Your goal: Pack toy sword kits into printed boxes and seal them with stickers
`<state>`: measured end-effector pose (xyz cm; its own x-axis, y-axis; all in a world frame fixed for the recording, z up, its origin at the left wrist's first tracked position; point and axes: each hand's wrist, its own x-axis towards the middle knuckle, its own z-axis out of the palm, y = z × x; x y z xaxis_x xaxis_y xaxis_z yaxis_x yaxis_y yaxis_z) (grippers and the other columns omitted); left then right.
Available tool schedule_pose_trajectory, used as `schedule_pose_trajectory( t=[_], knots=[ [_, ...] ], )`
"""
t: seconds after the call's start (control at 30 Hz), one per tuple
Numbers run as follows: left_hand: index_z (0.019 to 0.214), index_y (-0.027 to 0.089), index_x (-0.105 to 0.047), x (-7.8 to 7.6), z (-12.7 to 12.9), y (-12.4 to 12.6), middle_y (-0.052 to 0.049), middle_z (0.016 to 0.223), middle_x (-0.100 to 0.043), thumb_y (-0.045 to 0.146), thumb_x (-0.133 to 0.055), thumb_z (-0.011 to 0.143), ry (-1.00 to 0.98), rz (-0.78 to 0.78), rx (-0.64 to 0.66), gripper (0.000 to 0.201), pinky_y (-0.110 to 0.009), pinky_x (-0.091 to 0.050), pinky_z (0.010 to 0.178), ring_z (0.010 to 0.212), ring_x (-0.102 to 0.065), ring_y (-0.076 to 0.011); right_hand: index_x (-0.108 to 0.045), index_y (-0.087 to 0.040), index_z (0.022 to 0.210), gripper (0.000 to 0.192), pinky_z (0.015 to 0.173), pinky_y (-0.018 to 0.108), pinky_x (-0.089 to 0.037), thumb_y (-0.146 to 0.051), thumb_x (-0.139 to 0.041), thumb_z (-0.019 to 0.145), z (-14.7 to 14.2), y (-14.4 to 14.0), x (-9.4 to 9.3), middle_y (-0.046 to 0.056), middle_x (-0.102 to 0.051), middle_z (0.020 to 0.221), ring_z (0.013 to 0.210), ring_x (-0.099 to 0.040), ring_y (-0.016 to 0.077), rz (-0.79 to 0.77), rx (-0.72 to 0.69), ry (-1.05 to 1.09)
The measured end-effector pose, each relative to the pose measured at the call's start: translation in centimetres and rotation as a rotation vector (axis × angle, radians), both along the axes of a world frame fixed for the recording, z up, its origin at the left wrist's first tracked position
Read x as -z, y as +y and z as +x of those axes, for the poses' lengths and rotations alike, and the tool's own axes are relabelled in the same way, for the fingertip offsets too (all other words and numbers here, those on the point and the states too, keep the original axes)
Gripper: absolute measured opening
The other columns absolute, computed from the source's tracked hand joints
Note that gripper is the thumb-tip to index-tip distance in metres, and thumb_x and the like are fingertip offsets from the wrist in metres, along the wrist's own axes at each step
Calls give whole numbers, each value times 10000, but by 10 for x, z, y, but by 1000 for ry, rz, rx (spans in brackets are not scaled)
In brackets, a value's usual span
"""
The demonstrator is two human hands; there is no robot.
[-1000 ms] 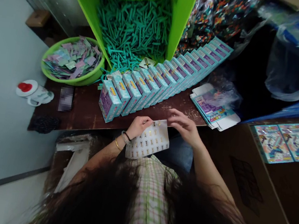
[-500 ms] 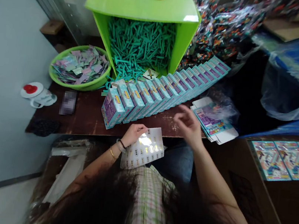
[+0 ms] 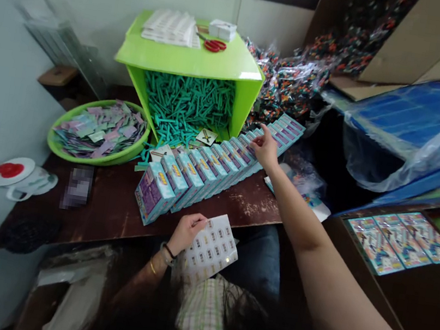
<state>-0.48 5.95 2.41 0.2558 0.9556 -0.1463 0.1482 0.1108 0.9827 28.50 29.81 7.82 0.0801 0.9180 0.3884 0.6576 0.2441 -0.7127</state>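
My left hand pinches the upper left edge of a white sticker sheet with rows of small gold and dark labels, above my lap. My right hand reaches over a leaning row of light blue and purple boxes. Its thumb and a finger are drawn together at the box tops, while another finger points up. Anything between those fingertips is too small to make out. The boxes stand on edge in a slanting line across the brown table.
A green bin full of teal sticks stands behind the boxes, with red-handled scissors on top. At left are a green basin of small packets and a lidded mug. Flat cartons lie partly behind my right arm.
My right hand has moved up and away from me, from above the table's front to the box row. My left hand still holds the sheet. The camera view has tilted upward.
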Motion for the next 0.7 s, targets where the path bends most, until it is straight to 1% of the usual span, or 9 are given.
schedule_pose_trajectory(
  t=[0.13,0.27,0.33,0.4,0.47,0.53,0.57,0.63,0.7],
  knots=[
    [645,164,-649,4,0,4,15,570,-535,576,-653,774,-12,-13,-15,432,-242,-350,544,569,-434,-121,-450,-196,1586,839,855,399,-550,-129,-570,758,-7,2,1,83,-737,1008,822,-650,229,2,-4,-211],
    [641,166,-643,5,0,7,14,569,-538,580,-654,786,-7,7,-20,439,-247,-365,560,581,-449,-126,-433,-193,1592,802,973,514,-500,-169,-620,813,-2,3,-4,150,-725,1125,1008,-660,334,-54,57,-370],
    [641,169,-645,4,-1,7,10,574,-545,582,-650,792,-10,14,-15,440,-249,-375,564,583,-457,-129,-446,-176,1569,774,1041,589,-446,-258,-690,839,9,5,-10,204,-680,1249,1179,-607,400,-44,126,-402],
    [644,172,-647,4,-3,7,6,583,-554,579,-645,793,-15,9,-11,435,-251,-386,567,587,-468,-133,-536,-155,1471,681,1086,620,-399,-348,-732,848,26,8,-17,243,-606,1377,1309,-524,428,24,252,-381],
    [646,172,-649,5,-4,6,4,588,-560,575,-645,792,-22,1,-10,428,-250,-393,567,591,-476,-137,-666,-138,1246,455,1070,573,-425,-390,-710,870,42,11,-22,229,-647,1308,1254,-564,392,41,341,-291],
    [643,172,-648,6,-3,6,5,581,-556,573,-646,787,-34,-7,-6,426,-248,-395,563,588,-474,-136,-709,-145,978,273,961,479,-499,-398,-685,879,49,14,-23,165,-729,1042,1026,-655,320,-55,308,-167],
    [640,172,-645,7,-2,7,7,576,-551,573,-646,785,-38,-12,-3,426,-247,-391,558,584,-469,-134,-698,-155,882,246,889,433,-521,-400,-686,872,49,15,-21,129,-731,916,908,-665,283,-115,266,-118],
    [638,175,-640,7,0,8,11,571,-541,571,-643,783,-41,-17,5,422,-247,-386,554,575,-459,-130,-677,-171,791,234,787,377,-525,-396,-706,847,42,18,-16,83,-711,783,776,-646,238,-198,204,-73],
    [641,176,-636,6,3,9,13,575,-540,560,-638,786,-34,-8,7,410,-249,-391,561,574,-459,-128,-681,-174,784,192,810,389,-522,-357,-714,834,32,20,-11,79,-714,785,788,-648,240,-223,196,-87]
  ],
)
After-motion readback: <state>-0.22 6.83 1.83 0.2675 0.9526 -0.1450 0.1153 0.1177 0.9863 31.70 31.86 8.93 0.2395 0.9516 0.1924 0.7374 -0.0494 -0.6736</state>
